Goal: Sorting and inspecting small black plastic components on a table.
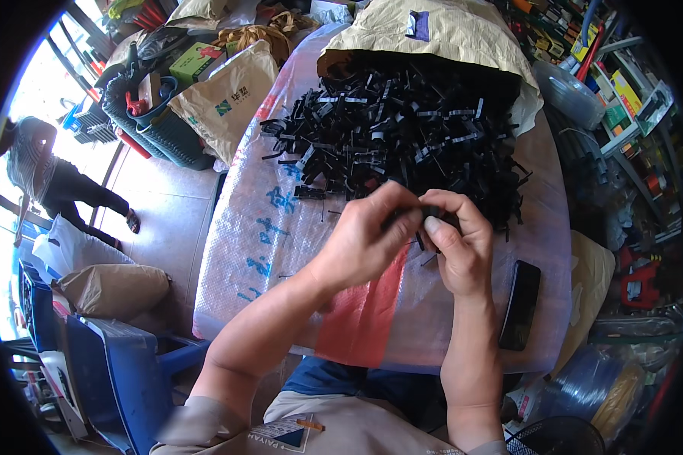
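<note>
In front of me, both hands meet at the near edge of a heap of small black plastic parts (pixel 402 140). My left hand (pixel 366 241) is closed, thumb and fingers pinched around a small black plastic part (pixel 437 213). On its other side my right hand (pixel 461 244) grips the same part between thumb and curled fingers. The fingers cover most of it, so its exact shape is hidden. Thin pins poke out of the heap here and there. The heap spills from the mouth of a brown paper sack (pixel 463 34).
A translucent woven sack (pixel 239 262) with a red stripe lies under the heap. A dark phone (pixel 520 305) rests on its right side. At left are a blue plastic stool (pixel 125 371), a basket (pixel 167 133) and a walking person (pixel 61 178); crowded shelves line the right.
</note>
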Demonstrator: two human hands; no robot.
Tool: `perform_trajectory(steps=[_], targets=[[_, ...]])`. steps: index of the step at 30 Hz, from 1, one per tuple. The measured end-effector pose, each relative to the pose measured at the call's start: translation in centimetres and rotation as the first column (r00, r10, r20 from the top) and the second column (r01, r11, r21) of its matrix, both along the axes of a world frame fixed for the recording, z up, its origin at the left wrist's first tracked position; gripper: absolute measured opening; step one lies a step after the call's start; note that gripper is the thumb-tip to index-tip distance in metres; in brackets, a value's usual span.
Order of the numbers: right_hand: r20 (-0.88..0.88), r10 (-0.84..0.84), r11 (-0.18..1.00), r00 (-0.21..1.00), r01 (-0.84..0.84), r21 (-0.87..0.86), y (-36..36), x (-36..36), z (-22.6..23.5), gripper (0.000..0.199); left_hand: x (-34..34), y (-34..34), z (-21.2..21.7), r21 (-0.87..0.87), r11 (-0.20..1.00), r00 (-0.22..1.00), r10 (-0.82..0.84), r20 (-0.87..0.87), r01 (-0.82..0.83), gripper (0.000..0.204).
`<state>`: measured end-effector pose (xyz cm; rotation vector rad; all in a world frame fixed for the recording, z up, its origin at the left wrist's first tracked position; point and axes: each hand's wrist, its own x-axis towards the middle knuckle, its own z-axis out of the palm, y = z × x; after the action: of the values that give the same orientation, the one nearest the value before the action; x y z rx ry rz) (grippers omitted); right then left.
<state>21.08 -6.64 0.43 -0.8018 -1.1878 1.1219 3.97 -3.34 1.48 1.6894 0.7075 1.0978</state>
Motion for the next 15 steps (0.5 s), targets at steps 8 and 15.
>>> perform_trajectory(steps=[8, 15], targets=[[0.283, -0.066, 0.997, 0.957, 0.076, -0.024, 0.0, 0.6, 0.9, 0.015, -1.2, 1.1, 0.8, -0.565, 0.769, 0.950, -0.181, 0.256, 0.299, 0.021], [0.338, -0.085, 0.996, 0.937, 0.069, 0.058, 0.0, 0.8, 0.1, 0.020, -1.2, 1.2, 0.9, -0.502, 0.828, 0.966, -0.178, 0.186, 0.249, 0.024]])
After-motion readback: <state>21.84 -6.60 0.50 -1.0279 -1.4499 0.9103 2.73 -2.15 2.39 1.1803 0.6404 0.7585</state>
